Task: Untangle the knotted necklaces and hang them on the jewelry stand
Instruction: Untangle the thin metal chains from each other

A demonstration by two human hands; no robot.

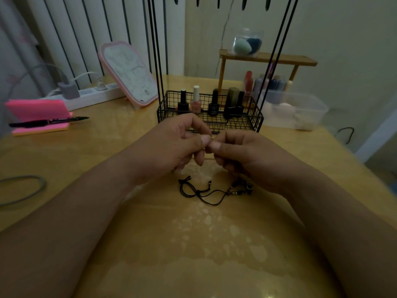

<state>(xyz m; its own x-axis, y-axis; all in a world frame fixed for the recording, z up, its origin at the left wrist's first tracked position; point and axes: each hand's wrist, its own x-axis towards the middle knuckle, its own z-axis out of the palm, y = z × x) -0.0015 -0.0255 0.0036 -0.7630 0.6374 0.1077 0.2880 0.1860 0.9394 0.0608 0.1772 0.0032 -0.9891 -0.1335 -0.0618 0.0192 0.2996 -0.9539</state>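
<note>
1. Left hand (178, 145) and right hand (236, 151) are raised just short of the jewelry stand (210, 123), thumbs tip to tip. Both are narrowly closed, pinching a fine strand (212, 137) that is too small to make out.
2. Black cord necklace (206, 191) lies loose on the tabletop (193, 254), on the near side of the stand and below the hands. Its long axis runs left-right, parallel to the stand's basket front. Knotted loops sit towards the left, and the beaded end lies under the right wrist. Judgement: the right hand is nearer for the pickup.
3. Hooks (218, 2) are high above the stand's basket, so hanging will mean a reach up and forward.
4. Nail polish bottles (196, 102) stand inside the basket.
5. Left of the stand are a pink mirror (129, 72), a power strip (92, 95) and a pen (49, 121) on pink notes (38, 108).
6. Right of and behind the stand are a clear box (296, 110) and a wooden shelf (266, 59), with the wall beyond.
</note>
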